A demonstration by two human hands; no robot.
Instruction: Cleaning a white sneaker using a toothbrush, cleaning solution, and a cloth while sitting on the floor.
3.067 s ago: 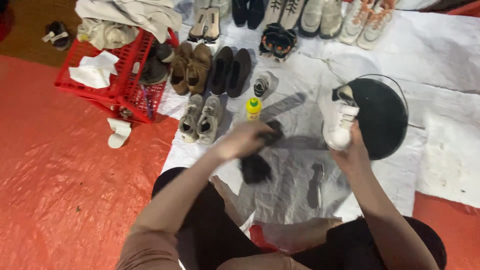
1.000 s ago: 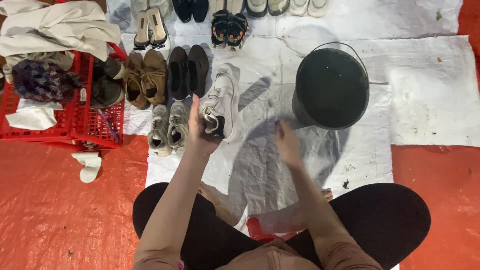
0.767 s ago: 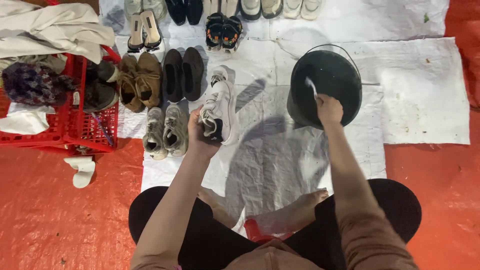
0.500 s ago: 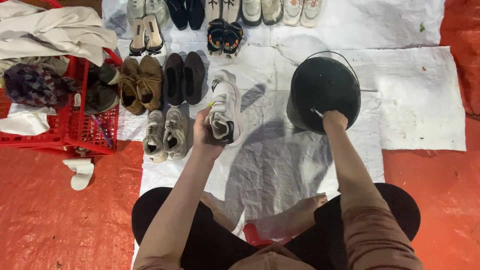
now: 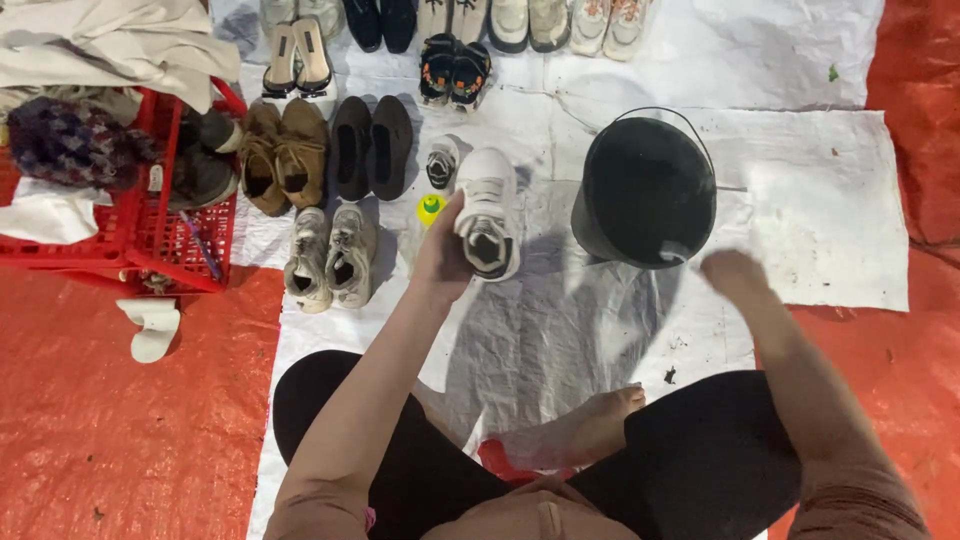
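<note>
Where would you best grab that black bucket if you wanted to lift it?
Probably by the thin wire handle that arcs over the far rim of the black bucket. The bucket stands upright with its mouth open upward, so coming from above and hooking the handle seems easiest. The right hand hovers just beside its near edge; the left hand is busy holding a white sneaker.

White sheets on the orange floor carry shoes and a bucket.

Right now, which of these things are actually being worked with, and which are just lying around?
In use: white sneaker held in left hand; black bucket beside right hand.
Lying about: brown shoes, black shoes, grey sneakers, red crate.
</note>
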